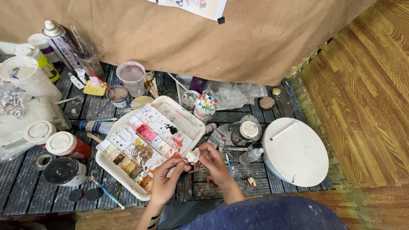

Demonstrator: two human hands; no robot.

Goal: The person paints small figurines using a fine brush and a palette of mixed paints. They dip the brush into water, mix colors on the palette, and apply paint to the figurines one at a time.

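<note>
Small white figure (193,155) sits near the paint tray (128,179), pinched by the left hand (164,181) and right hand (214,161); it looks mostly white, little colour on it yet

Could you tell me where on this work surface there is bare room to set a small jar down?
The white round board is mostly bare, with only a stick near its top. Bare slats lie at the near left, below the black jar. Around the palette and cups at the back it is crowded.
</note>
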